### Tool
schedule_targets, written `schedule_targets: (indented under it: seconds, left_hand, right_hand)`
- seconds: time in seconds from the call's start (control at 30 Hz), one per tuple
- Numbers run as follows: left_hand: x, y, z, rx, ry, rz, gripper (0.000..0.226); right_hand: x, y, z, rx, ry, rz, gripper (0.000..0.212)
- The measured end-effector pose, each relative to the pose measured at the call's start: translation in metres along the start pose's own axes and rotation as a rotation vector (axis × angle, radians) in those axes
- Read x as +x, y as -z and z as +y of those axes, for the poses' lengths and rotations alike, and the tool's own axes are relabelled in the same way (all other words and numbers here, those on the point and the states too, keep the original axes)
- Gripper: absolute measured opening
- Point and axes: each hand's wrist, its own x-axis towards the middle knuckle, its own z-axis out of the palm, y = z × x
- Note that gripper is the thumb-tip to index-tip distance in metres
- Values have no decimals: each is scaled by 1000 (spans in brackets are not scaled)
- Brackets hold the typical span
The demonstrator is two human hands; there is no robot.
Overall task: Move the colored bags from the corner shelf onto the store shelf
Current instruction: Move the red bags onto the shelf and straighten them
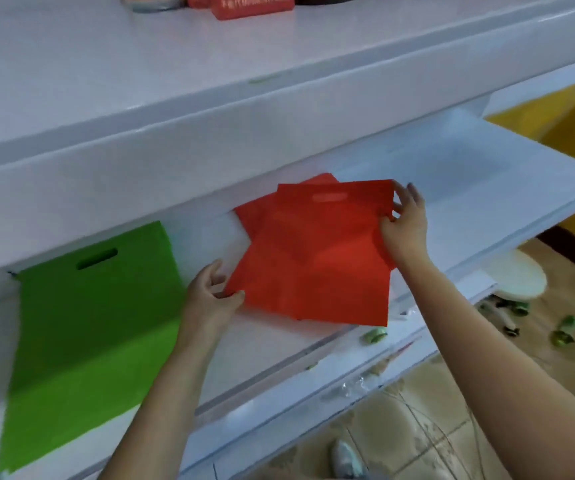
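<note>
Head view: at the far left a green bag (88, 334) is seen lying flat on the white store shelf (469, 188), its cut-out handle toward the back and its lower edge hanging over the shelf's front lip. Just to its right the left hand (210, 299) is placed at the lower left corner of the red bags (314, 258); that corner is pinched between thumb and curled fingers (236, 296). The red bags, at least two with one fanned out behind the other, are held low over the same shelf, tilted, and whether they rest on it cannot be told. Their upper right edge is gripped by the right hand (404, 226), thumb below and fingers curled over the top.

Further right, a yellow wall (570, 119), a pale round stool (518, 278) and small green wrappers (566, 330) on the floor are seen. Red packets (251, 6) are stacked on the shelf above.

The step in hand is judged to be the setting down of the red bags beside the green one. For the next move, the stack would need to be squared, lowered flat onto the shelf and released by both hands.
</note>
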Motion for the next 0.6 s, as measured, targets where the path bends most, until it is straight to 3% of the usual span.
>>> schedule_targets:
  seconds: [0.1,0.2,0.33,0.53,0.6]
  left_hand:
    - [-14,-23,5,20,36,-67,65]
    - [-29,-43,3,138,4,-145,63]
    - [-45,-64,10,427,-123,-66,68]
    - [-56,-95,19,516,-184,-57,83]
    - [-55,-101,20,510,-184,-33,81]
  right_hand:
    - [44,-15,6,32,-12,-158,65]
    - [83,-36,12,-99,50,-280,61]
    - [107,-59,11,-138,88,-369,54]
    - [115,-69,11,-402,79,-551,67]
    - [110,-63,11,-515,70,-539,55]
